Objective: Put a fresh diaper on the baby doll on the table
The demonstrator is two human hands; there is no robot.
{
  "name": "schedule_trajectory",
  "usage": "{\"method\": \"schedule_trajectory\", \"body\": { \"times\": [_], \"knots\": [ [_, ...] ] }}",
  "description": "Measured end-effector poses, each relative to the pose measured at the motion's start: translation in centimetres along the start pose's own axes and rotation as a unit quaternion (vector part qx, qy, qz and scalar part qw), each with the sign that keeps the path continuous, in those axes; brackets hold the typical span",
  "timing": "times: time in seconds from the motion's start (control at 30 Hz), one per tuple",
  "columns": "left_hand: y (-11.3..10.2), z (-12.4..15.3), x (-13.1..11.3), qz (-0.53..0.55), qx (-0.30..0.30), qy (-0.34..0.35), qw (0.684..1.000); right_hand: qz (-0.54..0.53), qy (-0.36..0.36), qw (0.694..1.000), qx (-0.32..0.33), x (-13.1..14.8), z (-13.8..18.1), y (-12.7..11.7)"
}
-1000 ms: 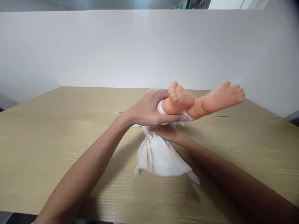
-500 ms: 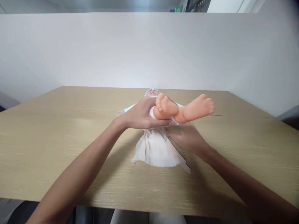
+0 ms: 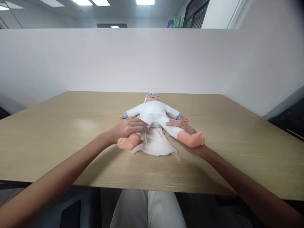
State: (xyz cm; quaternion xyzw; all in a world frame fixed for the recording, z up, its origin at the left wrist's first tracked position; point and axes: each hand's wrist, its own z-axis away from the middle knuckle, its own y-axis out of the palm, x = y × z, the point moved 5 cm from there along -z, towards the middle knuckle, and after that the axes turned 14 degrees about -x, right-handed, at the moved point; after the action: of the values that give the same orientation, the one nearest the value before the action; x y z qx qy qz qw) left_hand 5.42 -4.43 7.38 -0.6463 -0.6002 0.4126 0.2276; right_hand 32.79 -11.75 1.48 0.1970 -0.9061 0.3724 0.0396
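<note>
A baby doll [image 3: 153, 109] in a white suit with blue cuffs lies on its back, its head at the far end and its legs spread toward me. Under its hips a white diaper [image 3: 156, 145] is spread out, its near end lying flat on the table. My left hand [image 3: 127, 126] is closed round the doll's leg on the left, with the bare foot sticking out below. On the other side, my right hand [image 3: 188, 127] reaches from beneath the right leg, its fingers curled over the thigh. The thumb on that side is hidden.
The wooden table [image 3: 71, 139] has a seam across it behind the doll. A pale partition wall [image 3: 142, 60] rises along its far edge. At the near edge are my legs [image 3: 147, 209] and a dark chair [image 3: 78, 209].
The doll's legs, held up together in my left hand before, are now lowered and apart. My right hand has moved from the diaper to the right leg. My view has tilted up.
</note>
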Motion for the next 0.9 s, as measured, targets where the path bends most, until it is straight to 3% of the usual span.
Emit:
{"method": "schedule_trajectory", "body": {
  "times": [0.17, 0.27, 0.43, 0.67, 0.77, 0.9],
  "knots": [
    [1.3, 3.8, 0.8, -0.054, 0.074, 0.037, 0.995, -0.111, -0.139, 0.982, 0.059, -0.6, 2.5, 0.7],
    [2.0, 4.5, 0.6, -0.061, 0.08, 0.031, 0.994, -0.109, -0.163, 0.979, 0.058, -0.9, 3.6, 1.2],
    [1.9, 4.4, 0.2, -0.042, 0.1, 0.011, 0.994, -0.107, -0.148, 0.98, 0.079, -0.8, 3.7, 1.4],
    [1.3, 3.9, -0.1, -0.029, 0.139, -0.042, 0.989, -0.15, -0.131, 0.97, 0.136, -0.8, 2.3, -0.6],
    [1.5, 3.3, -0.9, -0.023, 0.142, -0.082, 0.986, -0.131, -0.115, 0.973, 0.153, 0.8, 2.3, -1.3],
    [2.6, 2.9, -1.9, -0.08, 0.102, -0.134, 0.982, -0.037, -0.086, 0.988, 0.124, 4.5, 3.9, -1.4]
  ]
}}
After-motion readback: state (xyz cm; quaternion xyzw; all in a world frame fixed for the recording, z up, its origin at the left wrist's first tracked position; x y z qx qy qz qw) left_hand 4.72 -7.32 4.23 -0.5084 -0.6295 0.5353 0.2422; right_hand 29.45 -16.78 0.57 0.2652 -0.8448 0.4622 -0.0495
